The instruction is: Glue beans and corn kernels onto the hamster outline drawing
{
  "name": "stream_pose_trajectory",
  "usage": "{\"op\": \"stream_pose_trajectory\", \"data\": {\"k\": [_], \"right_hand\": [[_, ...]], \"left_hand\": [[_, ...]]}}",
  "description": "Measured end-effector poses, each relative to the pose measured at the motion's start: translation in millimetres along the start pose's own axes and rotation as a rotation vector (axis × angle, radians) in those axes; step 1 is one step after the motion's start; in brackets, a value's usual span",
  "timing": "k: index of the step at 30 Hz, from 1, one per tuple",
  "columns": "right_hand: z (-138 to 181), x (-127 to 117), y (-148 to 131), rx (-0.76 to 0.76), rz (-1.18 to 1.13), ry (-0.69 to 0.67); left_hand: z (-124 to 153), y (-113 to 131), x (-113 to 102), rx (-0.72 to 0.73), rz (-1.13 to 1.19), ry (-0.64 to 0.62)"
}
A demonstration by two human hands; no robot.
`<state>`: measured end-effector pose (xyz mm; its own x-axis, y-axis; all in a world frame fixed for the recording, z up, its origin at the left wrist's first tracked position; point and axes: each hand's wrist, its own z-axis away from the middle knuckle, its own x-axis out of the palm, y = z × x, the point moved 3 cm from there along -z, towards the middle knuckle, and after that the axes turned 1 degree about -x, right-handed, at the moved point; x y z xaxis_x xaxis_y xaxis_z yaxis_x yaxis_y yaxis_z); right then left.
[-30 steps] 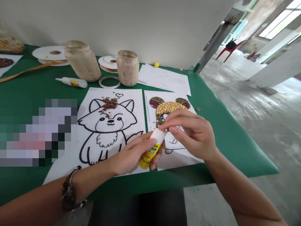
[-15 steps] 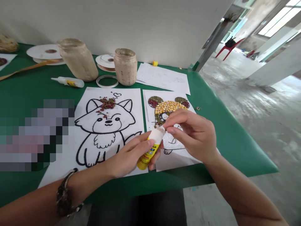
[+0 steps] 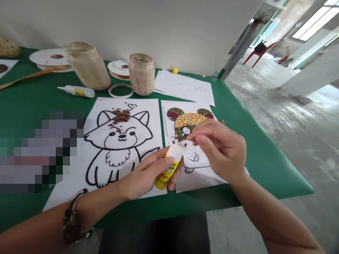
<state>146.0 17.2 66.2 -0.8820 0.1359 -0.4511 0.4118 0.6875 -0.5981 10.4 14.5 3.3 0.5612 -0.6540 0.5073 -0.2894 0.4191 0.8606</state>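
Observation:
My left hand (image 3: 156,169) is wrapped round a yellow glue stick (image 3: 169,171), tilted with its white end up. A few small beans (image 3: 174,142) sit at the glue end. My right hand (image 3: 221,151) is just right of that end, fingers curled and fingertips close together; whatever they hold, if anything, is too small to make out. Beneath the hands lies a bear drawing (image 3: 196,158), its head partly covered with corn kernels (image 3: 190,119) and beans; my right hand hides some of it. To the left is a fox drawing (image 3: 122,141) with a pile of red and green beans (image 3: 122,115) on its forehead.
Two cloudy jars (image 3: 142,76) stand at the back beside ribbon spools (image 3: 49,56), a tape roll (image 3: 121,91) and a glue bottle (image 3: 76,91). Paper sheets (image 3: 185,88) and a yellow cap (image 3: 175,70) lie near the wall. The green table (image 3: 270,169) ends at the right.
My right hand has drawn slightly right, away from the glue stick's end, leaving a bean visible there. My left hand and the glue stick have hardly moved.

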Motion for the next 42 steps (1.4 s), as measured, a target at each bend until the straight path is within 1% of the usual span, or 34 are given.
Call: {"op": "stream_pose_trajectory", "data": {"k": [4,10,14,18,21,26,34,42], "right_hand": [[0.2,1.4,-3.7,-0.058,0.072,-0.035],[2.6,4.8,-2.2,-0.067,0.014,-0.091],[3.0,3.6,-0.7,-0.069,-0.028,-0.069],[2.3,4.7,-3.8,-0.122,0.101,-0.101],[2.7,5.0,-5.6,-0.170,0.195,-0.100],[3.8,4.8,-6.2,-0.230,0.247,-0.096],[3.2,5.1,-8.1,-0.191,0.212,-0.098],[5.7,6.3,-7.8,-0.171,0.199,-0.071]], "left_hand": [[-0.3,1.7,-0.5,0.011,0.029,0.035],[0.6,0.7,-0.7,0.009,0.055,0.023],[1.0,0.6,-0.8,0.020,0.038,0.024],[0.9,1.8,-0.8,0.029,0.020,0.045],[0.5,2.1,-1.3,0.037,0.022,0.051],[0.2,2.1,-1.3,0.064,-0.003,0.039],[2.8,-0.2,-1.7,0.072,-0.024,0.025],[3.4,1.6,-1.4,0.102,-0.109,0.032]]}}
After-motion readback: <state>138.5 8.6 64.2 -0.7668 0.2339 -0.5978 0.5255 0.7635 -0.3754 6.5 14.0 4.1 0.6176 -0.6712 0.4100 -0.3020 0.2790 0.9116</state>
